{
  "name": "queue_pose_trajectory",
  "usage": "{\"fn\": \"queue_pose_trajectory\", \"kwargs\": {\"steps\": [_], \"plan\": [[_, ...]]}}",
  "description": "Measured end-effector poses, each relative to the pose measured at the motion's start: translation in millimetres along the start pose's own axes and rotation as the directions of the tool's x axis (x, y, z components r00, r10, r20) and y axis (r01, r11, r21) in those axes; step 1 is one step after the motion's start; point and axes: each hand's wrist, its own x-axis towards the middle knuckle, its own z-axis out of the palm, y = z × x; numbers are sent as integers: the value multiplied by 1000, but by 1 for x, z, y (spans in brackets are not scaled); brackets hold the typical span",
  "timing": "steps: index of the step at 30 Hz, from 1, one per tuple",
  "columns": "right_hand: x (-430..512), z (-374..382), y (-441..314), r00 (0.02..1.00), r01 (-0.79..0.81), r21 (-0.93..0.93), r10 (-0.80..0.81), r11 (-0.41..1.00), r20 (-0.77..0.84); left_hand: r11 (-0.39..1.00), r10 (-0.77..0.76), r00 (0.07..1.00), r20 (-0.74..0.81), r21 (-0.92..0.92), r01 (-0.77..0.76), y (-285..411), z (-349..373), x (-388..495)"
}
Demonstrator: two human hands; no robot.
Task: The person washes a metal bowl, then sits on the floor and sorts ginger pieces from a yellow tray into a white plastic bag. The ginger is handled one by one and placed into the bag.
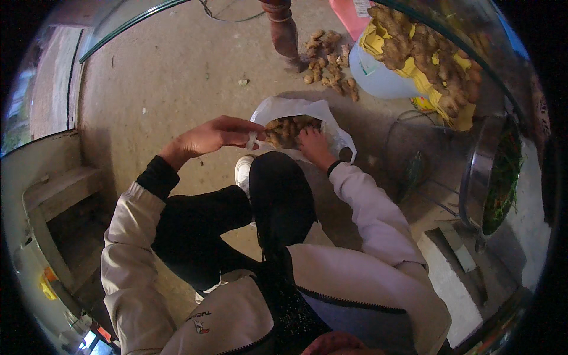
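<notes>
A white plastic bag (290,106) stands on the floor before me with its mouth spread wide. Knobbly ginger roots (282,131) fill the part I can see into. At the bag's left rim, my left hand (215,135) pinches a twisted bit of the plastic between thumb and fingers. My right hand (316,145) reaches over the right side of the opening, its fingers down on the ginger. The fingertips are partly hidden among the roots, so whether they grip one is unclear.
Loose ginger pieces (328,62) lie on the floor by a turned wooden leg (286,37). A pale bucket (377,77) carries large ginger on yellow paper. To my right is a metal pot (472,173) of green leaves. A curved glass edge (133,29) crosses the top.
</notes>
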Motion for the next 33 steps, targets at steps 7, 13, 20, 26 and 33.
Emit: {"fn": "queue_pose_trajectory", "kwargs": {"steps": [7, 13, 20, 26, 33], "plan": [[37, -16, -21, 967, 122, 98, -96, 988, -235, 991, 9, 1000, -22, -132, -12, -5, -4, 2], [97, 9, -57, 996, -89, 234, 90, 968, 6, 996, 15, 1000, -20, -88, -17, -5, -6, -2], [80, 23, -70, 999, -44, 201, 43, 979, 6, 993, -25, 999, -45, -116, 19, -12, -8, -10], [74, 5, -57, 989, -144, 464, 135, 874, 53, 992, -3, 1000, -13, -129, 1, -14, -14, -1], [-33, -118, -9, 980, -190, 897, 28, 399, 195, 993, -8, 1000, -24, -118, 5, -13, -24, 6]]}}
